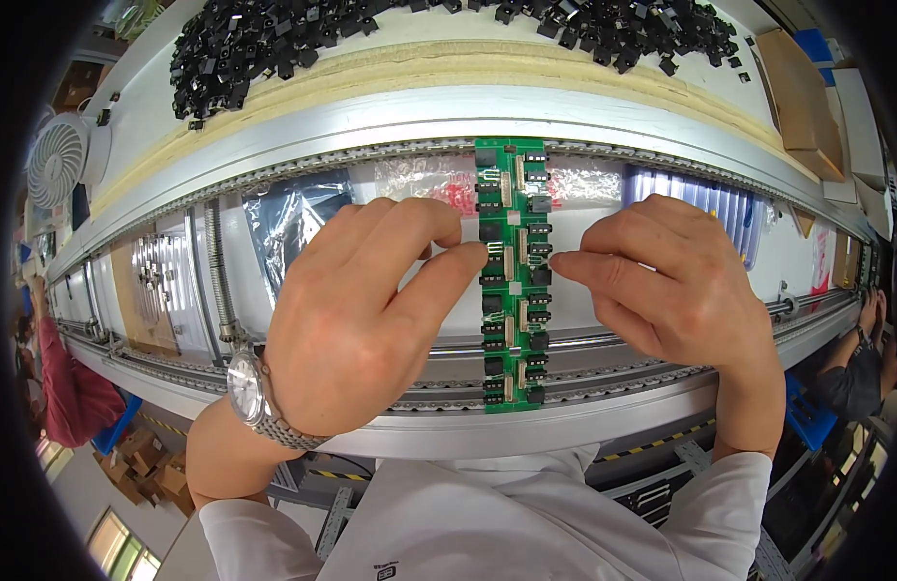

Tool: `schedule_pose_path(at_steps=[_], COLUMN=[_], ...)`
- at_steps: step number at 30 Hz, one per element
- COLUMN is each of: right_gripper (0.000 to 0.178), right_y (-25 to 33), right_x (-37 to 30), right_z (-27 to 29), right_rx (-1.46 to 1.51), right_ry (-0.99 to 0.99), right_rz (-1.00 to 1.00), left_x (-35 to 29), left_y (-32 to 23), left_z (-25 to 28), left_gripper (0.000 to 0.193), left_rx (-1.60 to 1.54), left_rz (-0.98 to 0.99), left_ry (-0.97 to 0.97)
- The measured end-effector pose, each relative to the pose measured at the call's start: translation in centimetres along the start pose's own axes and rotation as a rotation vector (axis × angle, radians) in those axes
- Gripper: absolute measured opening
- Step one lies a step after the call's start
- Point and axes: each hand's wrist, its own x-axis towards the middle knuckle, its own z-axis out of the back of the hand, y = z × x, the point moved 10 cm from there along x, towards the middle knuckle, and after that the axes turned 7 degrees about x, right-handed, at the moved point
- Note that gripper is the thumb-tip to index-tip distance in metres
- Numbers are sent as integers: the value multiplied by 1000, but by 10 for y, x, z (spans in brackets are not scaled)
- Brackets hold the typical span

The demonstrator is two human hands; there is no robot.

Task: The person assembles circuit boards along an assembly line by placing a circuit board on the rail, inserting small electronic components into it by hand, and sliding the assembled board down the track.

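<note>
Found left hand (356,315) and right hand (673,281) apart, at opposite edges of green circuit board (515,310) spanning conveyor rails (613,412); cannot tell grip of either.

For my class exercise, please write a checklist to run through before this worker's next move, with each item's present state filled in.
1. Circuit board spans the gap between the far rail and near rail: ok.
2. Left hand in position: ok, fingertips by the board's left edge.
3. Right hand in position: ok, fingertips by the right edge.
4. Black blocks on the board fully pressed in: cannot tell from above.
5. Loose black parts available: ok, piled beyond the far rail.
6. Watch off the working wrist: not ok, worn on the left.
</note>
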Motion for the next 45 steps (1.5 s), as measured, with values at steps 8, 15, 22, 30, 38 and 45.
schedule_pose_path(at_steps=[8,15,22,30,38,45], right_gripper=[25,25,26,29,20,26], right_y=[6,15,19,13,22,59], right_x=[2,2,-3,-2,-4,2], right_z=[12,15,18,22,19,-14], right_rx=[-3,-12,-24,-30,-52,-19], right_ry=[-90,-128,-157,-174,-136,68], right_rz=[50,94,112,102,135,146], left_x=[0,-13,-26,-25,-25,-27], left_y=[13,24,17,14,8,4], left_z=[0,-19,-34,-36,-45,-52], left_gripper=[27,17,25,24,24,22], left_rx=[-25,-199,-438,-461,-492,-458], left_rz=[117,193,217,199,173,120], left_ry=[32,262,490,520,509,472])
